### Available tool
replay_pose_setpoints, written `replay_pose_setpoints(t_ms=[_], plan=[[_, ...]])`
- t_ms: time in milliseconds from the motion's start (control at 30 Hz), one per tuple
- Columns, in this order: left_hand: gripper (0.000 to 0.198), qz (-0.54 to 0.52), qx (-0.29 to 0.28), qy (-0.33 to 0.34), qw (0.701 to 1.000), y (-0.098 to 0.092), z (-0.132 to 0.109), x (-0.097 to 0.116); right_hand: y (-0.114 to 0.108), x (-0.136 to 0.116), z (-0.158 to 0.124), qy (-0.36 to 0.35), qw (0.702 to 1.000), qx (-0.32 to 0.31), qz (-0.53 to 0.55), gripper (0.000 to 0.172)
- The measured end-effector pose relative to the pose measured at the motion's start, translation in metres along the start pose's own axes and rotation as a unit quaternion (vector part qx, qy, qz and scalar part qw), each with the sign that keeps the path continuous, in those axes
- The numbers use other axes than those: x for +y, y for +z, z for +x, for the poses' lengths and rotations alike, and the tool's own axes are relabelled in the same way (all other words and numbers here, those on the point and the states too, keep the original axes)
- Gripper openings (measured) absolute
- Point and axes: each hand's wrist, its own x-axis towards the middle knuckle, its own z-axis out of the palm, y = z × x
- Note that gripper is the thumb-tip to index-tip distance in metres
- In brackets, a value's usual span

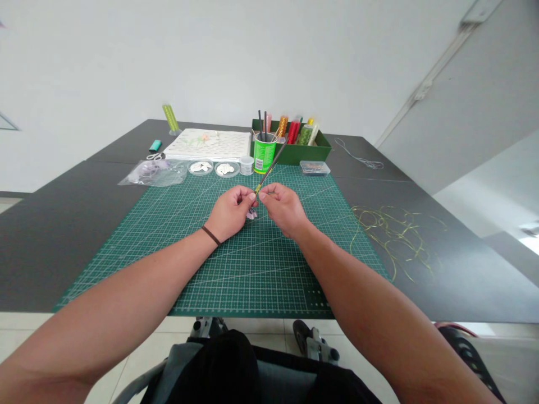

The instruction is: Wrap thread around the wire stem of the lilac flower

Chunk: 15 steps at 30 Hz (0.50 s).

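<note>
Over the middle of the cutting mat (252, 269), my left hand (231, 210) is closed, pinching a thin dark stick (273, 163) that slants up to the right. Yellow-green cord (258, 188) shows around the stick at my fingertips. A pale purple piece (251, 214), perhaps petals, peeks out below the left fingers. My right hand (284, 207) is closed in a pinch right beside the cord-covered part; what lies between its fingertips is too small to make out. Loose yellow-green cord (396, 235) lies tangled to the right, partly on the mat.
Behind the hands stand a green can (264, 154) with sticks, a green box (309, 152) of coloured spools, a clear case (315, 168), a small tub (246, 165) and two shallow dishes (227, 169). A plastic bag (154, 173), scissors (155, 156) and white board (210, 145) are further left.
</note>
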Motion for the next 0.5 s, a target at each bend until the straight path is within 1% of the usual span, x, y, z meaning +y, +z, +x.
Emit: replay_pose_setpoints(t_ms=[267, 500], plan=[[0.014, -0.031, -0.002, -0.022, 0.999, 0.0006, -0.0002, 0.0026, -0.0010, 0.0021, 0.0013, 0.002, 1.000, -0.004, 0.006, 0.012], [0.015, -0.057, -0.011, -0.036, 0.998, 0.0000, -0.0002, 0.0031, -0.0018, 0.0014, 0.0011, 0.011, 1.000, -0.007, 0.008, 0.015]])
